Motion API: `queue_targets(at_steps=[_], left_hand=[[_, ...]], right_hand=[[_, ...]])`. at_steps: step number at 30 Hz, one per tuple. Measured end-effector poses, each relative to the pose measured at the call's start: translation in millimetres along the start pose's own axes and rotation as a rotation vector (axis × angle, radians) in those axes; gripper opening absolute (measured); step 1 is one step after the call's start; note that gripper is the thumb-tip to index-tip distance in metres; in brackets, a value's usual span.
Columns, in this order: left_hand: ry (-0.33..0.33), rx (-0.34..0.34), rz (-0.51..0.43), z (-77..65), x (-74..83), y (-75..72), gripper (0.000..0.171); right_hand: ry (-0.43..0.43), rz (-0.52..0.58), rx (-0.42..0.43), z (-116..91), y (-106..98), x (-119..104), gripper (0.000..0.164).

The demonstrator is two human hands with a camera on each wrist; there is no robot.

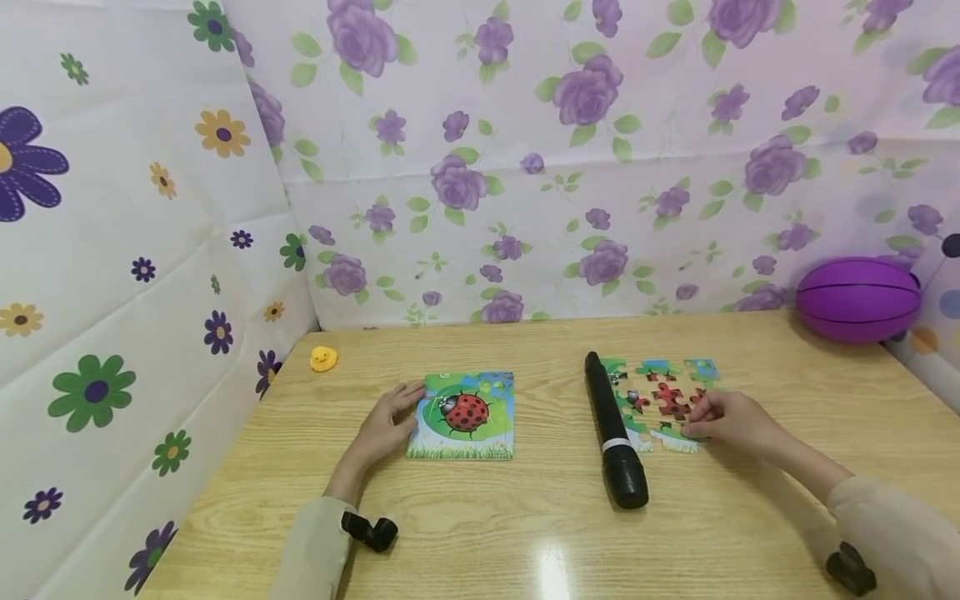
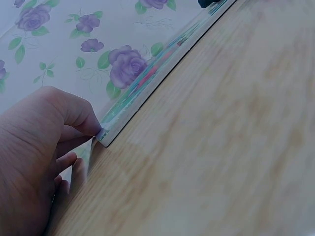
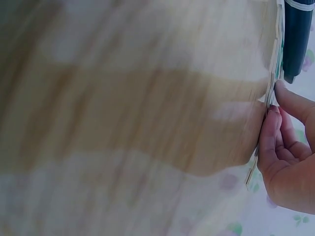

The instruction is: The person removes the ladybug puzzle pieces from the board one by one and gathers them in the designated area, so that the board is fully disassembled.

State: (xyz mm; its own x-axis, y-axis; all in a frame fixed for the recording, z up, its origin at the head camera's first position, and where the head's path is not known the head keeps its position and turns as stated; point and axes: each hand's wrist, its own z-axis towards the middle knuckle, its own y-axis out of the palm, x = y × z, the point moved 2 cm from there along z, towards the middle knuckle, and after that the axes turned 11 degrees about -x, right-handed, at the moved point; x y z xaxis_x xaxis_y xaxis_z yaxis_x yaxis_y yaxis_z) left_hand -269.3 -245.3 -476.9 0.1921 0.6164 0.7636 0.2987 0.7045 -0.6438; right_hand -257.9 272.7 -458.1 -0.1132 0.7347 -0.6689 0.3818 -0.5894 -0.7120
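A square ladybug picture board (image 1: 465,414) lies flat on the table. My left hand (image 1: 387,422) rests at its left edge; in the left wrist view the left hand (image 2: 44,137) touches the board's corner (image 2: 115,129) with a fingertip. To the right lies a ladybug jigsaw puzzle (image 1: 670,402), its pieces spread with gaps between them. Thumb and index finger of my right hand (image 1: 738,425) pinch a piece at the puzzle's right side, largely hidden by the fingers. In the right wrist view, the right hand (image 3: 293,147) is low against the thin puzzle edge.
A black microphone (image 1: 617,433) with a white ring lies along the puzzle's left side, partly over it. At the back left sits a small yellow duck (image 1: 323,358), and at the back right a purple ball (image 1: 858,300). Flowered cloths (image 1: 525,167) hang behind the table.
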Motion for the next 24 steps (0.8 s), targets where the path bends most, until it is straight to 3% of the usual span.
queue_targets(at_steps=[14, 24], left_hand=[[0.024, 0.000, -0.001, -0.9, 0.2, 0.0, 0.053], [0.034, 0.009, -0.001, -0.6, 0.6, 0.7, 0.053]], right_hand=[[0.000, 0.100, -0.022, 1.8, -4.5, 2.3, 0.032], [-0.063, 0.162, -0.002, 11.4, -16.9, -27.0, 0.037]])
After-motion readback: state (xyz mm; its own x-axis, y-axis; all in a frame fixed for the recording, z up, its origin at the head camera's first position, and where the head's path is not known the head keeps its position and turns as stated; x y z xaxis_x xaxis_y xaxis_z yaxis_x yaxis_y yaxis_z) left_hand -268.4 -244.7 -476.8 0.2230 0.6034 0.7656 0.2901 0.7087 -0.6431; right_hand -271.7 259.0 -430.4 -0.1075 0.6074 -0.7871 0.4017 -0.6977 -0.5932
